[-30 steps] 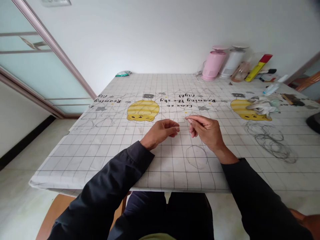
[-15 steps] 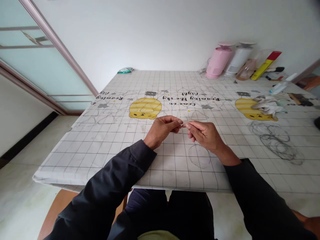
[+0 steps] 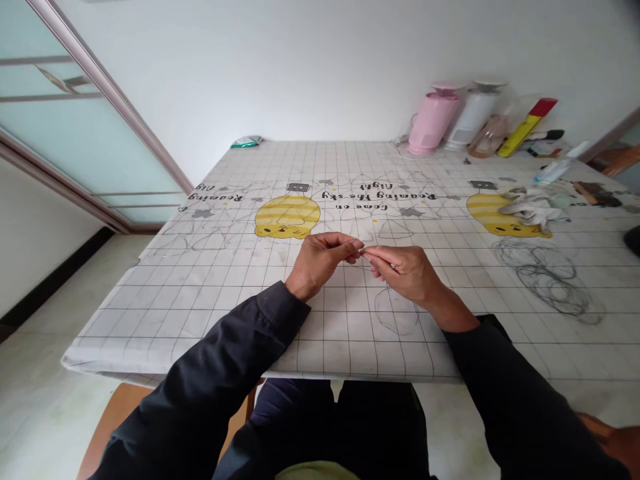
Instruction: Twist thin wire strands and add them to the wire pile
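Observation:
Over the middle of the table, my left hand (image 3: pixel 323 262) and my right hand (image 3: pixel 407 272) meet at the fingertips. Both are closed in a pinch; what lies between the fingers is too small to make out. Below my right hand, a loop of thin dark wire (image 3: pixel 397 312) lies on the checked tablecloth (image 3: pixel 225 300). More thin wire (image 3: pixel 550 280) sits in a loose tangle to the right. Faint wire shapes spread over the cloth behind my hands.
At the back right stand a pink cylinder (image 3: pixel 433 123), a white cylinder (image 3: pixel 470 120), a bottle (image 3: pixel 489 137) and a yellow-red box (image 3: pixel 527 128). A crumpled cloth (image 3: pixel 537 208) lies nearer. A green packet (image 3: pixel 247 141) sits at the back left corner.
My right hand's fingertips have come closer to my left hand's, and its fingers look more tucked in. The view has shifted slightly.

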Demonstrator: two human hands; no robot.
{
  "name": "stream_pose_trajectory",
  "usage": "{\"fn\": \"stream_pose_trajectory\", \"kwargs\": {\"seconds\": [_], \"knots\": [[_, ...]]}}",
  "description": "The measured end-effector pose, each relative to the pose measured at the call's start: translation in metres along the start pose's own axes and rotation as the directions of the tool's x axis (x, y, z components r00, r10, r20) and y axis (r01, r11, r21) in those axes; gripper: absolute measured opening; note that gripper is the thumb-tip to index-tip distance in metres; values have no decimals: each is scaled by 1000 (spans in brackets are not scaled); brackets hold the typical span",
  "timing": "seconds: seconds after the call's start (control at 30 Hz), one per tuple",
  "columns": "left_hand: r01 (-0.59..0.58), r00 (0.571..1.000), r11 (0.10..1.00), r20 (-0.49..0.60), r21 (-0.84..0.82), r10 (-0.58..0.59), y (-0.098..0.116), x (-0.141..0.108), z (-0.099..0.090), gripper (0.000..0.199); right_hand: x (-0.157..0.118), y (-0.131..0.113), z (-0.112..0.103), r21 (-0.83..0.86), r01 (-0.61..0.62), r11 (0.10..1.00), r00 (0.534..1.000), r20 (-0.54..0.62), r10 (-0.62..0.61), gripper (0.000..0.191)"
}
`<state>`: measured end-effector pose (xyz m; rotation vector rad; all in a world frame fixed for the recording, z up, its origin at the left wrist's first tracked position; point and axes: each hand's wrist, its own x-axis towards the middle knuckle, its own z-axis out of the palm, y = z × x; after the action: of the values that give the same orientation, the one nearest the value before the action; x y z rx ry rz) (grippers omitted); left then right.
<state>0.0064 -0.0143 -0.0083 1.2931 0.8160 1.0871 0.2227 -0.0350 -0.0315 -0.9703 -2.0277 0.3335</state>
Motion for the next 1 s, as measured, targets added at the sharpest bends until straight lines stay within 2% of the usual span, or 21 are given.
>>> {"fn": "stream_pose_trajectory", "kwargs": {"seconds": [0.1,0.2,0.3,0.4,0.47,0.53,0.7,0.83,0.93,1.0], "knots": [[66,998,995,19,-78,-65,-1,1,0,30,0,2,1,-43,-4,999,1000,21,5,33],[126,992,984,44,-122,-121,-1,2,-2,33,1,1,-1,0,-80,997,997,-17,80,27],[98,995,994,23,-46,-97,0,3,-5,36,3,-1,-5,83,-187,979,979,-66,192,25],[17,1000,993,-15,119,-16,1,4,-6,29,4,-2,-8,113,-231,966,966,-95,242,26],[-15,999,981,-32,193,22,1,3,-4,24,4,-1,-9,85,-218,972,966,-123,227,25],[1,999,982,-36,186,6,2,1,-1,22,3,2,-9,20,-182,983,967,-175,183,24],[173,985,985,10,-11,-173,3,-8,3,21,1,9,-12,-132,-46,990,970,-243,13,20],[302,952,929,31,-214,-303,3,-10,2,18,1,8,-13,-186,21,982,966,-250,-68,20],[350,933,883,37,-313,-357,3,-9,2,18,1,6,-12,-196,36,980,964,-250,-86,20],[333,939,886,29,-323,-343,3,-9,3,18,1,6,-11,-190,46,981,965,-246,-93,20]]}}
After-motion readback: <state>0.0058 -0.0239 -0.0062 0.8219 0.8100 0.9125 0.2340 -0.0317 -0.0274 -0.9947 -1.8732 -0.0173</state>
